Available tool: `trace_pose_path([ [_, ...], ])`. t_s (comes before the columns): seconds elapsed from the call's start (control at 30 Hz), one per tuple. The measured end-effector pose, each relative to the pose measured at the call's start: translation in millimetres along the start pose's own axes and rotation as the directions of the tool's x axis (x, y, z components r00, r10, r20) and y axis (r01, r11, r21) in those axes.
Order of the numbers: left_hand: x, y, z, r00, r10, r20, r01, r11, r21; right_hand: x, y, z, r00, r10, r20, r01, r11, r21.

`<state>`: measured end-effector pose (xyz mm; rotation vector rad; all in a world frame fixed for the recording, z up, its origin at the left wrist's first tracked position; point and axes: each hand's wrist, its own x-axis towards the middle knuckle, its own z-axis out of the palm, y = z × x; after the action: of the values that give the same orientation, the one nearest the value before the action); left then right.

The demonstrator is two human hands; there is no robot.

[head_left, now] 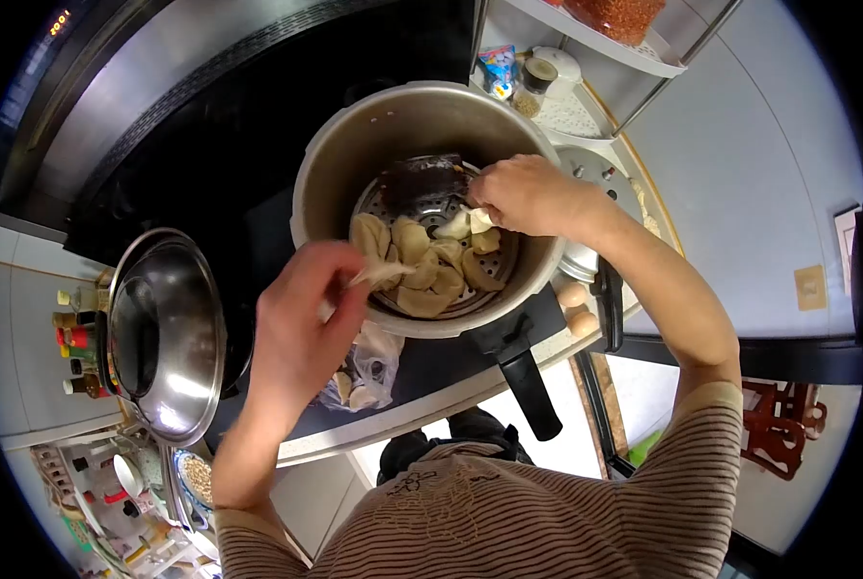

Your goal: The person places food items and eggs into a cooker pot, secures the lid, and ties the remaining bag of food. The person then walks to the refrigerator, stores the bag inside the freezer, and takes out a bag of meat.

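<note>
A large metal pot (320, 174) holds a perforated steamer rack (513, 259) with several pale dumplings (428, 301) on it. A dark, shiny wrapped block (422, 180) lies at the rack's far side. My right hand (528, 196) reaches over the pot's right rim, its fingers closed on a whitish dumpling (480, 221). Over the near left rim, my left hand (308, 307) is closed in a pinch. A pale piece (381, 272), blurred but dumpling-like, sticks out from its fingertips. Beneath that hand, a clear plastic bag (377, 362) with a few pale pieces lies on the dark surface.
A shiny metal bowl or lid (185, 347) stands tilted at left, near several seasoning bottles (76, 338). The pot's black handle (531, 396) juts toward me. Eggs (579, 319) and a pressure-cooker lid (593, 174) lie to the right. A shelf (586, 114) holds jars.
</note>
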<state>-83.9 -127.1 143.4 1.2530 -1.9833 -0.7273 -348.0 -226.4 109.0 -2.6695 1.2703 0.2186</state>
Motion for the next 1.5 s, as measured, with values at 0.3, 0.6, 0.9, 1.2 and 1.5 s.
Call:
trace_pose_path([
  [0.3, 79, -26, 44, 0.921, 0.06, 0.386, -0.153, 0.965, 0.214, -1, 4, -2, 0.998, -0.055, 0.041, 0.05, 0.992, 0.118],
  [0.6, 108, -18, 60, 0.833, -0.152, 0.532, 0.059, 0.98, 0.188, -2, 0, -14, 0.987, -0.093, 0.132, 0.075, 0.987, 0.14],
  [0.9, 109, -23, 56, 0.724, -0.296, 0.623, 0.48, 0.865, -0.148, -7, 7, -22, 1.0, 0.013, 0.019, -0.017, 0.969, 0.245],
  [1.2, 76, 11, 52, 0.87, -0.315, 0.378, 0.492, 0.533, -0.689, -21, -15, -34, 0.961, 0.256, -0.105, -0.012, 0.419, 0.908],
  [1.5, 78, 41, 40, 0.977, -0.148, 0.152, 0.211, 0.759, -0.616, -14, -56, -44, 0.768, 0.512, -0.384, 0.247, 0.316, 0.916],
])
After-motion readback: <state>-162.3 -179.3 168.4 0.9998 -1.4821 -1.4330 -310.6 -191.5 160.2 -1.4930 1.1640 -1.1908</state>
